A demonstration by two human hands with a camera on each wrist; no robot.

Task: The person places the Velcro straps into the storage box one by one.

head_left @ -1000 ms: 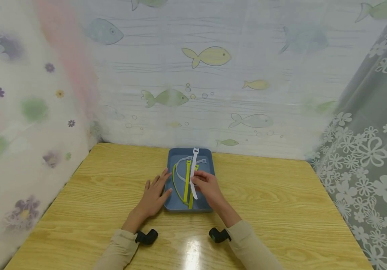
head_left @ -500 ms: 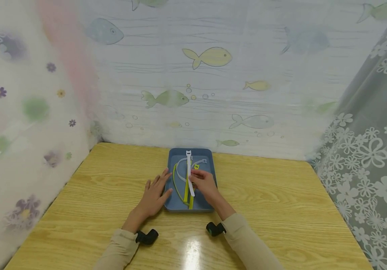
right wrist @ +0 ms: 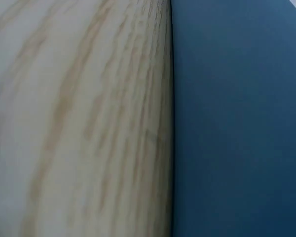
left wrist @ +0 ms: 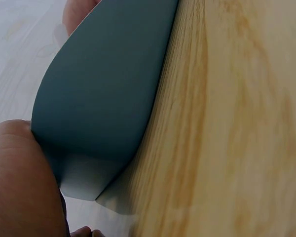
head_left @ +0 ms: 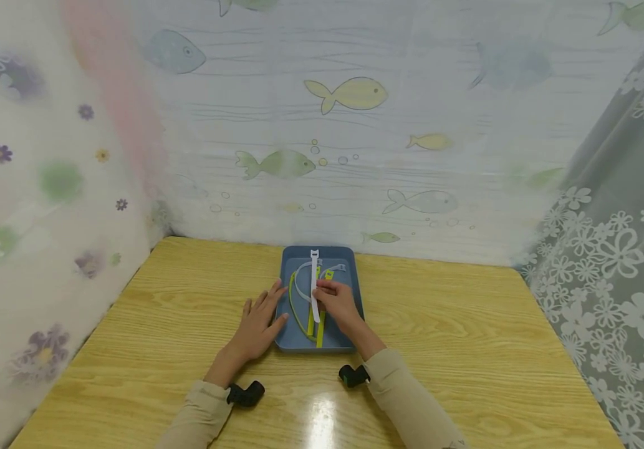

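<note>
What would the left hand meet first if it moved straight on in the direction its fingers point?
Most likely the blue tray: the left hand lies flat against its left wall, fingers aimed up and right. Going on, they would push into that wall, then reach the yellow-green strap inside. Depth is hard to judge here.

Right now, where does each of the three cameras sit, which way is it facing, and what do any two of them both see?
Head: worn on the head, looks forward and down at the blue tray on the wooden table; both sleeves, the left hand and the right hand show, the right pinching a white strap.
Left wrist: low beside the tray's outer wall; part of the left hand shows.
Right wrist: close on the tray's wall; no hand shows.
Shared: all three see tray and table.
</note>
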